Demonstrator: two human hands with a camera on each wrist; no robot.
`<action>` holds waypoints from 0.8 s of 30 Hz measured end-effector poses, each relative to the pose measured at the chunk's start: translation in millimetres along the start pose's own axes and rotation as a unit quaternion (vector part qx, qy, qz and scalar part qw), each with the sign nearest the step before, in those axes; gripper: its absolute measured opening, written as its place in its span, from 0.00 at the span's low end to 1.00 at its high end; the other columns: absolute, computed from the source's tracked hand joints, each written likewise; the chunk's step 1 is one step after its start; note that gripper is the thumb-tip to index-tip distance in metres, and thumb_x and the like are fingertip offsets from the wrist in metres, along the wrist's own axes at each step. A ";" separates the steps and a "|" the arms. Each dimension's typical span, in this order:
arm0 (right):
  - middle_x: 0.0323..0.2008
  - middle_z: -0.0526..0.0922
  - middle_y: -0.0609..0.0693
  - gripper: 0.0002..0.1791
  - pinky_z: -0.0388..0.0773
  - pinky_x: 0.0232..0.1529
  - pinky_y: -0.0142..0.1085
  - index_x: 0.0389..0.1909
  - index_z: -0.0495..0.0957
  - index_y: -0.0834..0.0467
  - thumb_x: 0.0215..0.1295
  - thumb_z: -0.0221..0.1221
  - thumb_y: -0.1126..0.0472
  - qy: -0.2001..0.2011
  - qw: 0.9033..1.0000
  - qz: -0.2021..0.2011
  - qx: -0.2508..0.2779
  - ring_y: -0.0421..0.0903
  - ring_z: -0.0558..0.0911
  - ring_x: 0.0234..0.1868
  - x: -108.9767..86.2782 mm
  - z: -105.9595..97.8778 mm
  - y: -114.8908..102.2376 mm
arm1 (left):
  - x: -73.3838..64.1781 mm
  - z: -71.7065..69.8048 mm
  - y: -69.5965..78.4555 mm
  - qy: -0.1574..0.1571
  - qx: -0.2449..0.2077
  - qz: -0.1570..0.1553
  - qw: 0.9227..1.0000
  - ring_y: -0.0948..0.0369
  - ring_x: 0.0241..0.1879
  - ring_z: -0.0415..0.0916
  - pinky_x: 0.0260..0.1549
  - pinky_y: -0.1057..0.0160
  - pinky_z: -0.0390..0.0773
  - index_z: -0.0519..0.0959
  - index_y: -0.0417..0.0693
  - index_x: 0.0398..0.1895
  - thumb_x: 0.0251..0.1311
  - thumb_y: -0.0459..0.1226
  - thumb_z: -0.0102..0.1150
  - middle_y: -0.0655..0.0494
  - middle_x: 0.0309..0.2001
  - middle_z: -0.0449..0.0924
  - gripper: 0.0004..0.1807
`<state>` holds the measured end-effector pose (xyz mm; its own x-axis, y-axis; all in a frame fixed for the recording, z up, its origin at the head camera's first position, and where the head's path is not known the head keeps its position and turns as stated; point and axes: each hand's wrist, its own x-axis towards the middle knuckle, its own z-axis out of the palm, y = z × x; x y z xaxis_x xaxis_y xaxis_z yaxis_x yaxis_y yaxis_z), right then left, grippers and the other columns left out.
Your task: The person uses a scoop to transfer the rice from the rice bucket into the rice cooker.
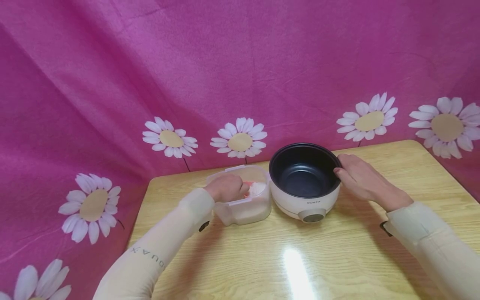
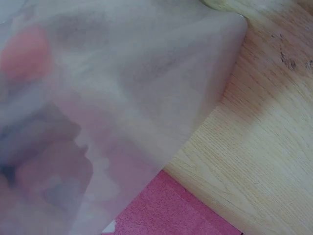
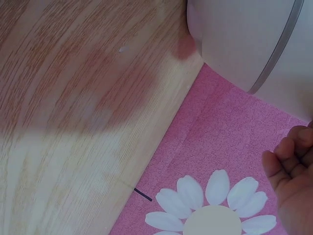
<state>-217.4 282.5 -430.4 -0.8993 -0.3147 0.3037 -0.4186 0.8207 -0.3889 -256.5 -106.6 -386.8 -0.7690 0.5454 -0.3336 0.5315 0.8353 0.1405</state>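
Observation:
My left hand (image 1: pixel 228 187) reaches into a translucent plastic container (image 1: pixel 243 212) with its fingers curled. It appears to grip a small red object (image 1: pixel 247 188), whose kind is mostly hidden by the hand. Beside that lies something white (image 1: pixel 257 188), perhaps grains. Through the cloudy wall in the left wrist view, the red object (image 2: pixel 27 54) shows as a blur. My right hand (image 1: pixel 360 177) holds the right rim of a white electric pot (image 1: pixel 285 202), thumb over the edge. The pot's dark inside is bare. In the right wrist view, curled fingers (image 3: pixel 291 161) lie near the pot's wall (image 3: pixel 234 44).
Container and pot stand side by side, about touching, towards the back of a wooden table (image 1: pixel 240 258). A pink cloth (image 1: pixel 240 75) with printed daisies hangs behind the table's edge. The pot's control knob (image 1: pixel 313 216) faces the person.

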 end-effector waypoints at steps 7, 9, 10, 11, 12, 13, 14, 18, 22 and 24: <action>0.39 0.81 0.55 0.08 0.75 0.49 0.54 0.42 0.76 0.59 0.71 0.50 0.60 -0.013 1.000 0.013 0.005 0.54 0.78 0.45 0.4 -0.2 -0.7 | -3.9 -3.2 -1.5 0.008 -0.023 -0.012 1.000 0.60 0.25 0.68 0.38 0.61 0.73 0.72 0.55 0.18 0.77 0.49 0.39 0.61 0.20 0.65 0.26; 0.39 0.81 0.55 0.09 0.75 0.49 0.54 0.42 0.77 0.59 0.72 0.50 0.60 -0.014 1.000 0.013 0.007 0.54 0.78 0.45 0.4 0.4 -0.8 | -5.7 -4.5 -1.5 0.010 -0.025 -0.014 1.000 0.60 0.26 0.70 0.39 0.61 0.74 0.76 0.54 0.20 0.77 0.49 0.38 0.60 0.22 0.68 0.26; 0.38 0.81 0.54 0.09 0.75 0.49 0.54 0.42 0.77 0.59 0.72 0.50 0.61 -0.012 1.000 0.010 0.008 0.54 0.78 0.45 0.6 0.8 -0.8 | -6.6 -5.2 -1.7 0.011 -0.026 -0.014 0.999 0.60 0.28 0.72 0.40 0.61 0.75 0.78 0.54 0.22 0.77 0.49 0.38 0.60 0.23 0.70 0.25; 0.38 0.81 0.54 0.08 0.75 0.49 0.54 0.41 0.77 0.58 0.72 0.50 0.61 -0.011 1.000 0.008 0.007 0.54 0.78 0.45 0.7 1.0 -0.9 | -7.8 -6.2 -1.7 0.011 -0.029 -0.016 0.999 0.59 0.29 0.73 0.41 0.60 0.75 0.79 0.54 0.24 0.77 0.49 0.38 0.60 0.24 0.72 0.25; 0.38 0.81 0.54 0.08 0.74 0.48 0.54 0.41 0.77 0.58 0.71 0.50 0.61 -0.010 1.000 0.007 0.006 0.54 0.78 0.45 0.7 1.1 -0.9 | -8.9 -7.1 -1.8 0.011 -0.034 -0.018 0.999 0.60 0.30 0.74 0.42 0.60 0.76 0.80 0.54 0.26 0.77 0.48 0.38 0.60 0.26 0.73 0.24; 0.37 0.80 0.53 0.08 0.74 0.48 0.53 0.40 0.77 0.58 0.71 0.50 0.61 -0.009 1.000 0.006 0.006 0.53 0.78 0.45 0.8 1.1 -1.1 | -10.0 -8.3 -2.0 0.010 -0.038 -0.019 0.999 0.59 0.31 0.74 0.42 0.59 0.76 0.81 0.52 0.28 0.77 0.48 0.37 0.60 0.26 0.73 0.25; 0.37 0.80 0.53 0.08 0.74 0.48 0.53 0.40 0.77 0.58 0.71 0.50 0.61 -0.008 1.000 0.005 0.006 0.53 0.78 0.45 0.8 1.1 -1.1 | -11.4 -9.6 -2.2 0.011 -0.040 -0.021 0.999 0.59 0.31 0.75 0.43 0.59 0.76 0.80 0.52 0.28 0.77 0.49 0.37 0.60 0.27 0.73 0.24; 0.38 0.80 0.54 0.08 0.74 0.49 0.54 0.41 0.77 0.58 0.72 0.50 0.60 -0.009 1.000 0.007 0.007 0.54 0.78 0.46 0.6 0.4 -1.9 | -17.0 -13.2 -4.4 0.026 -0.055 -0.018 0.998 0.59 0.29 0.70 0.42 0.58 0.74 0.74 0.51 0.24 0.77 0.48 0.36 0.58 0.24 0.67 0.23; 0.39 0.81 0.55 0.09 0.75 0.51 0.56 0.43 0.77 0.59 0.72 0.49 0.60 -0.012 1.000 0.019 0.011 0.56 0.77 0.47 0.8 0.2 -2.5 | -21.5 -15.2 -8.0 0.049 -0.061 0.003 0.997 0.61 0.24 0.61 0.37 0.61 0.70 0.66 0.54 0.18 0.77 0.45 0.35 0.60 0.21 0.60 0.24; 0.38 0.80 0.55 0.10 0.75 0.51 0.56 0.43 0.77 0.59 0.72 0.49 0.60 -0.014 0.999 0.027 0.013 0.56 0.77 0.47 0.8 0.9 -2.4 | -23.5 -16.3 -9.2 0.053 -0.069 0.011 0.996 0.62 0.23 0.57 0.36 0.62 0.68 0.64 0.55 0.17 0.76 0.44 0.34 0.61 0.19 0.58 0.23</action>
<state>-217.2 279.9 -429.9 -0.9237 -0.2842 0.2569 -0.3722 0.8246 -0.4261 -249.1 -126.0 -365.0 -0.7950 0.5611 -0.2304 0.5000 0.8213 0.2748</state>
